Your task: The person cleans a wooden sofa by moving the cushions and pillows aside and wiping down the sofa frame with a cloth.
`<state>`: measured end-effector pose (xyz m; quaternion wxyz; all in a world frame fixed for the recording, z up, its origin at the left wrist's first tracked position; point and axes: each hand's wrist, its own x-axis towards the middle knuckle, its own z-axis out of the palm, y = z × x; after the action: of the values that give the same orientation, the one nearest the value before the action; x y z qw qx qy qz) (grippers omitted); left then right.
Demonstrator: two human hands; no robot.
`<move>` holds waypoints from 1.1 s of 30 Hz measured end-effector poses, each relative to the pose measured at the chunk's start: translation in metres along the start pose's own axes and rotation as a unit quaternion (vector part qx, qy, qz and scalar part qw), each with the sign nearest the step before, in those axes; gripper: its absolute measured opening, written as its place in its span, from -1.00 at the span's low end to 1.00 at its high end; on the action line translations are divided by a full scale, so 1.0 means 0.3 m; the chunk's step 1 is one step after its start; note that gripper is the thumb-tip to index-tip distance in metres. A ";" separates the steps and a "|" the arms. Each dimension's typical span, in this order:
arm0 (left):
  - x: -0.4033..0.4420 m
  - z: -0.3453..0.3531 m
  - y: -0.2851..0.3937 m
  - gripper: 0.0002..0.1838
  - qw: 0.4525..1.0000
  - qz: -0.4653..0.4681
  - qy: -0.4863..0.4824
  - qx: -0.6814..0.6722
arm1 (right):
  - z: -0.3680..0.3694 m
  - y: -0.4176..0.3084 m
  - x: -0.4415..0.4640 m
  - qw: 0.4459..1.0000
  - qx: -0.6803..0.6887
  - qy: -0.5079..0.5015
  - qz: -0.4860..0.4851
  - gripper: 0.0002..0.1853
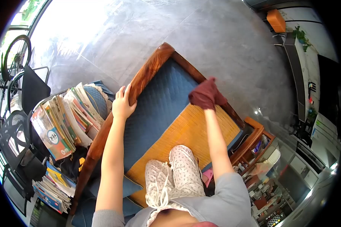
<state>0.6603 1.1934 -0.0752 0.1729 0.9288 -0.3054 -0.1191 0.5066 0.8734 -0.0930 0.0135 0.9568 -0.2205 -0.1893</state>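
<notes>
My left hand (123, 105) is on the polished wooden rail (151, 66) of a sofa, fingers over its top and thumb on the inner side. My right hand is covered by a dark maroon cloth (206, 94), which hangs bunched around the fingers. This cloth lies over the sofa's right-hand wooden edge (187, 69); the fingers under it are hidden. Below my hands are a blue quilted seat cover (165, 90) and a tan woven mat (178, 132). My knees, in patterned trousers (183, 162), rest on the mat.
Stacks of books (60, 128) stand left of the sofa, near a black mesh chair (17, 132) and a bicycle (17, 60). Blue cushions (129, 206) lie beside my left arm. A wooden cabinet (250, 140) with small items stands at right. Grey floor (113, 34) stretches ahead.
</notes>
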 end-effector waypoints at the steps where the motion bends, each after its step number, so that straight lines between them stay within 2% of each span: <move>1: 0.002 0.005 -0.006 -0.17 1.000 0.009 0.004 -0.004 | 0.050 -0.038 0.083 0.993 -0.075 -0.024 -0.085 -0.82; 2: 0.006 0.005 -0.008 -0.18 1.000 0.006 -0.003 -0.003 | 0.064 -0.098 0.174 0.984 -0.079 -0.099 -0.129 -0.87; 4: 0.003 0.002 -0.005 -0.20 1.000 -0.001 -0.015 -0.001 | -0.081 -0.194 0.260 0.997 0.002 0.032 -0.064 -0.88; 7: 0.010 0.008 -0.005 -0.21 1.000 -0.005 -0.020 0.008 | -0.138 -0.300 0.436 0.980 0.192 0.056 -0.011 -0.87; 10: 0.006 0.008 -0.008 -0.21 1.000 -0.003 -0.022 0.017 | -0.141 -0.344 0.473 0.955 0.280 0.097 0.018 -0.87; 17: 0.009 0.018 -0.005 -0.19 0.999 -0.006 -0.022 0.032 | -0.107 -0.377 0.462 0.942 0.297 0.156 0.032 -0.88; 29: 0.010 0.014 0.014 -0.17 0.998 -0.021 -0.043 0.039 | -0.095 -0.387 0.426 0.927 0.314 0.201 0.052 -0.87; 30: 0.009 0.021 0.013 -0.17 0.999 0.003 -0.004 0.054 | -0.094 -0.379 0.421 0.927 0.314 0.201 0.054 -0.87; 33: 0.007 0.027 0.010 -0.17 0.999 0.004 0.001 0.044 | -0.092 -0.348 0.413 0.925 0.314 0.208 0.058 -0.87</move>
<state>0.6578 1.1878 -0.0816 0.1326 0.9345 -0.3138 -0.1035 0.6632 0.9132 -0.1228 -0.2312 0.9154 -0.3158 0.0939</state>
